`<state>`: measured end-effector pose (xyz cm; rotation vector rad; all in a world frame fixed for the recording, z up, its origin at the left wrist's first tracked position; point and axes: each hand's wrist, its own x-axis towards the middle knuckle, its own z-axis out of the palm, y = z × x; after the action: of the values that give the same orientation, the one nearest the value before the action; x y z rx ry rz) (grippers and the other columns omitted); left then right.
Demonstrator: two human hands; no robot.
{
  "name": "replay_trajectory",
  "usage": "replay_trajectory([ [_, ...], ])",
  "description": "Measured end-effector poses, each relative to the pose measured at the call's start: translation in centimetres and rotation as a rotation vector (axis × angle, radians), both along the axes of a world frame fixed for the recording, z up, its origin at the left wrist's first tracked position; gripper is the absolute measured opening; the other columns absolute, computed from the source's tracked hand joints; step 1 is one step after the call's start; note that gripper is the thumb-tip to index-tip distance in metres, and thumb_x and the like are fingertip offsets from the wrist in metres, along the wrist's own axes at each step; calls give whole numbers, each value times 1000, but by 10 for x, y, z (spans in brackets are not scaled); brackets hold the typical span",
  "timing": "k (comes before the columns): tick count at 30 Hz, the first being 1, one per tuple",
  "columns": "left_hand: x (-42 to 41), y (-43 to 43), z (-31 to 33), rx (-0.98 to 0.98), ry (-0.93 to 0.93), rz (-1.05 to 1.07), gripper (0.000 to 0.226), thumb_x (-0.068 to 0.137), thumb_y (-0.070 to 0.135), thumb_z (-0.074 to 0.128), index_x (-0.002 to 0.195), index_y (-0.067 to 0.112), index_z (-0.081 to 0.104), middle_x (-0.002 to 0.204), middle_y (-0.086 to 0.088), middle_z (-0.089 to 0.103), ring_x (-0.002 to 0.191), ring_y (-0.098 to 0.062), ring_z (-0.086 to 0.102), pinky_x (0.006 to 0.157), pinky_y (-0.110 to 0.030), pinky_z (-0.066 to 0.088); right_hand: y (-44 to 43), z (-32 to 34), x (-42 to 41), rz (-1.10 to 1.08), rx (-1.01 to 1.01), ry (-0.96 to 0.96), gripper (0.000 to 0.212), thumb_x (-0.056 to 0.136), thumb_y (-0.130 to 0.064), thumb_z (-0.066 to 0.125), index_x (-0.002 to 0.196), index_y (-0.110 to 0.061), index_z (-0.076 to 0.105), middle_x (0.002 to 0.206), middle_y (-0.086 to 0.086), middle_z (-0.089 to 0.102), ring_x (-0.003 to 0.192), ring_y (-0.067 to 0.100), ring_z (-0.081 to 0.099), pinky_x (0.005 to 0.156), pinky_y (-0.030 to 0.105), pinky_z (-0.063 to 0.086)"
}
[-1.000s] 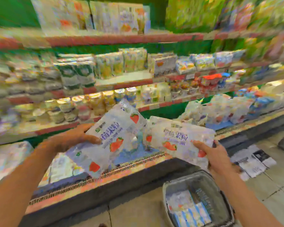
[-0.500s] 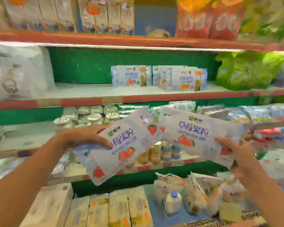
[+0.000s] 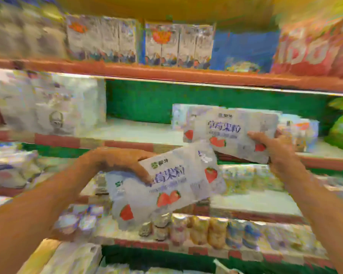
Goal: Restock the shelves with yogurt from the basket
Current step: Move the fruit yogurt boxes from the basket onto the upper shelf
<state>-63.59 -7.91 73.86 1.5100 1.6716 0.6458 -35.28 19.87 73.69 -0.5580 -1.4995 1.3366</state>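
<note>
Hands are gripping: left hand (image 3: 117, 163) is holding lower yogurt pack (image 3: 166, 186), right hand (image 3: 275, 147) is holding upper yogurt pack (image 3: 230, 131) before shelf (image 3: 139, 131).

"草莓果粒" on yogurt pack (image 3: 229, 133)

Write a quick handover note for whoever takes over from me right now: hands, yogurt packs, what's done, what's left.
Left hand: grips a strawberry yogurt pack, tilted and held low.
Right hand: grips a second pack, raised at the middle shelf in front of similar packs standing there.
Done: neither held pack is shelved yet.
Left: set both on the middle shelf, probably beside the similar packs. The basket is out of view.
</note>
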Motion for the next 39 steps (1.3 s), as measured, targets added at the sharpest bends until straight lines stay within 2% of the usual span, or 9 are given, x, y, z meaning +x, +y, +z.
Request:
replay_trajectory([
  [4,-4,14,11,57,0,-13,63,84,-9,67,131,30,53,128,12,69,115,-7,64,90,-28,57,44,7,-54,8,20,-55,36,62,-22,88,92,-14,69,77,2,70,63,17,64,69,39,55],
  [8,-14,24,12,34,-29,94,64,79,4,78,134,26,55,124,3,72,114,-22,68,91,-44,59,72,-2,-94,70,52,-79,23,76,-7,80,87,-18,63,62,-11,68,53,2,61,58,28,53],
  [11,-17,29,12,32,15,75,71,75,13,78,140,25,52,133,-4,67,125,-32,61,100,-56,53,88,-10,-110,88,54,-106,24,76,-11,81,89,-20,64,78,1,72,70,18,67,74,42,55],
  [13,-20,32,12,31,28,62,69,78,11,76,138,33,51,135,3,66,125,-24,62,102,-50,52,99,-8,-114,133,28,-174,48,61,-26,91,102,-18,67,98,15,73,85,32,68,77,52,58],
  [16,-24,36,11,-33,-33,28,65,87,4,73,139,34,49,132,-3,68,118,-28,67,97,-52,55,113,-2,-114,184,13,-291,64,71,-19,87,126,-6,57,111,17,70,86,28,71,64,36,62],
  [20,-28,45,9,-67,-3,16,60,90,3,69,141,26,47,131,-9,68,116,-37,67,97,-66,50,120,2,-114,87,116,-505,52,77,-19,85,119,-9,55,113,13,71,84,20,72,62,30,58],
  [24,-32,54,7,-85,-2,31,66,89,9,74,145,24,43,133,-11,67,118,-39,66,98,-69,48,114,16,-122,-295,622,-758,100,71,-38,88,150,-18,30,149,13,41,134,32,44,109,48,40],
  [29,-32,65,8,-120,2,51,62,91,6,71,144,22,43,129,-10,69,114,-39,68,97,-69,49,93,20,-151,-443,1294,-917,111,62,-78,72,153,-36,23,150,3,41,139,28,36,113,53,32],
  [39,-39,70,18,-99,21,61,57,89,7,72,140,13,46,130,-11,68,115,-38,68,96,-64,52,131,15,-187,-333,1354,-1005,100,71,-80,64,152,-35,26,153,-1,41,139,29,39,114,60,26],
])
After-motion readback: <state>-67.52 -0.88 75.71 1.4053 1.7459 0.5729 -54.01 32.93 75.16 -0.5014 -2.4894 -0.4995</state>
